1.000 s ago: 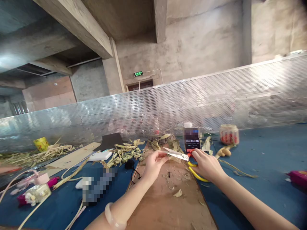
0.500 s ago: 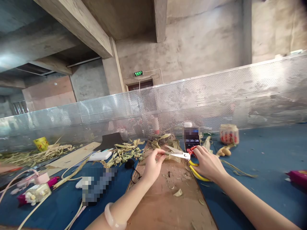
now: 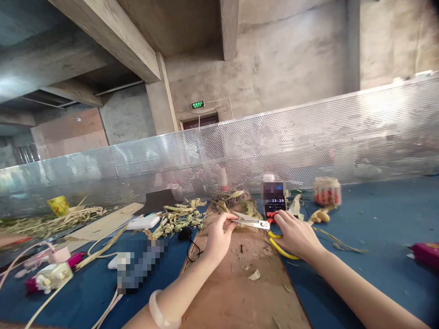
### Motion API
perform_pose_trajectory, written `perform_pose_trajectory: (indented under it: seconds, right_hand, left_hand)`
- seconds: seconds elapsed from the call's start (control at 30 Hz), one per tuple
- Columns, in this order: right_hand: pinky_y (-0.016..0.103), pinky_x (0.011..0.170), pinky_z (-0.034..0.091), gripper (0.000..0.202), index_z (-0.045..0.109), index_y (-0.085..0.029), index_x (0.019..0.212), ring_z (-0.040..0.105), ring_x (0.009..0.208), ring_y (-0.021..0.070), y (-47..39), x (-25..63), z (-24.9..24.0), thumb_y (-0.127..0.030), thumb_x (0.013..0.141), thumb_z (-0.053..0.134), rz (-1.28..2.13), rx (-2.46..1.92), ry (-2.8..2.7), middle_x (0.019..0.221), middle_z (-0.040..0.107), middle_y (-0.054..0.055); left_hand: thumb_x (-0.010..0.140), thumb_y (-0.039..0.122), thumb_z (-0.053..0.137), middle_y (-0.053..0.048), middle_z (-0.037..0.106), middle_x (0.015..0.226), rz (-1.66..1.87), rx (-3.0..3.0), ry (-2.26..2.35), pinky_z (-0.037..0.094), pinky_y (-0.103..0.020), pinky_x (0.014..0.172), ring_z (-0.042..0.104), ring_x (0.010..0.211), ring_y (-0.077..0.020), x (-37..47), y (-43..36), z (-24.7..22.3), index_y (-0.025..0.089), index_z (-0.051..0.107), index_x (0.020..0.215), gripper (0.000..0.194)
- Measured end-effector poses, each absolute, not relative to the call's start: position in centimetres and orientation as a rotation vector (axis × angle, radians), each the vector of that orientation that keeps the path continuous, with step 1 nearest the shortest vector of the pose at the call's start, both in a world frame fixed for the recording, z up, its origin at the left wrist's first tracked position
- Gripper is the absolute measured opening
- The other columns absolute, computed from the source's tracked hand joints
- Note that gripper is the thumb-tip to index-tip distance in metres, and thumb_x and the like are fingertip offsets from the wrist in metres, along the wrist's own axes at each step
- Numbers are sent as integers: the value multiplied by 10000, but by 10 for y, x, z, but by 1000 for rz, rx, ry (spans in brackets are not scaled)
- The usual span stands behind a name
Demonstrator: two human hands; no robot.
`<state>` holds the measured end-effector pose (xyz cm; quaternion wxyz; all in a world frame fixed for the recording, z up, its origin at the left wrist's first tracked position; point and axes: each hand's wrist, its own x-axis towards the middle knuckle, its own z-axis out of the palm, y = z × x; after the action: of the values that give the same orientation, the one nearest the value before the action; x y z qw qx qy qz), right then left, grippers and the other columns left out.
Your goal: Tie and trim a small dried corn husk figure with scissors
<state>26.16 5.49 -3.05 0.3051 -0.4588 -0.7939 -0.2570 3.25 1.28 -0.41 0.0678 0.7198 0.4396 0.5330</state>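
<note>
My right hand point(image 3: 297, 233) is closed round the red and yellow handles of a pair of scissors point(image 3: 255, 222). The scissor blades point left, nearly together, with their tips at the fingers of my left hand point(image 3: 219, 235). That left hand is pinched, thumb against fingertips; what sits in the pinch is too small to make out. Both hands are above a brown wooden board point(image 3: 236, 283) strewn with small scraps. Dry husk-like leaves point(image 3: 252, 208) lie just behind the blades.
A phone showing a timer point(image 3: 275, 201) stands behind the scissors. To the left lie dried plant pieces point(image 3: 181, 219), a white case point(image 3: 143, 222) and cables. A jar wrapped in cord point(image 3: 327, 192) stands at the right. Perforated metal panel point(image 3: 240, 151) runs along the back.
The scissor blades have closed from a wider gap to nearly together. My right hand has shifted very slightly; my left hand stays in place.
</note>
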Motion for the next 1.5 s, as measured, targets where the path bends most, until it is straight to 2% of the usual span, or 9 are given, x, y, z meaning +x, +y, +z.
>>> perform_pose_trajectory:
  seconds: [0.27, 0.57, 0.77, 0.93, 1.17, 1.5]
  right_hand:
    - [256, 505, 355, 198, 517, -191, 871, 552, 856, 195, 56, 261, -31, -342, 743, 521, -678, -1185, -2096, 923, 583, 44]
    - [248, 478, 323, 146, 526, -196, 816, 559, 825, 187, 55, 262, -29, -328, 752, 517, -701, -1196, -2081, 897, 592, 46]
    - [245, 452, 286, 145, 514, -210, 851, 555, 806, 181, 58, 261, -32, -303, 742, 497, -661, -1205, -2014, 866, 585, 27]
    - [246, 475, 311, 197, 475, -203, 848, 549, 841, 195, 60, 261, -32, -384, 769, 479, -606, -1262, -1930, 886, 568, 41]
    - [260, 495, 338, 209, 468, -206, 857, 542, 875, 212, 62, 262, -31, -401, 780, 467, -562, -1302, -1892, 897, 568, 54]
    - [254, 486, 319, 213, 472, -207, 864, 547, 867, 207, 62, 262, -34, -397, 769, 485, -586, -1305, -1976, 882, 565, 40]
  left_hand:
    - [782, 176, 523, -43, 647, 905, 1616, 2173, 1318, 436, -342, 822, 590, 882, -197, 32, 13, -4, 203, 597, 882, 127]
    - [790, 232, 530, -45, 646, 908, 1624, 2124, 1281, 429, -341, 815, 583, 866, -203, 33, 12, -3, 207, 607, 885, 125]
    - [769, 288, 572, -53, 649, 884, 1620, 2001, 1246, 435, -345, 817, 585, 863, -206, 34, 12, -2, 199, 626, 868, 144]
    - [725, 324, 632, -90, 652, 923, 1612, 1640, 1119, 460, -346, 798, 601, 885, -208, 34, 14, -1, 162, 622, 897, 237]
    - [662, 238, 710, -79, 659, 853, 1592, 1160, 819, 471, -300, 754, 603, 870, -175, 39, 10, 6, 138, 638, 802, 187]
    - [642, 174, 711, -72, 664, 856, 1586, 1031, 770, 477, -291, 730, 607, 847, -166, 42, 6, 12, 140, 646, 752, 132]
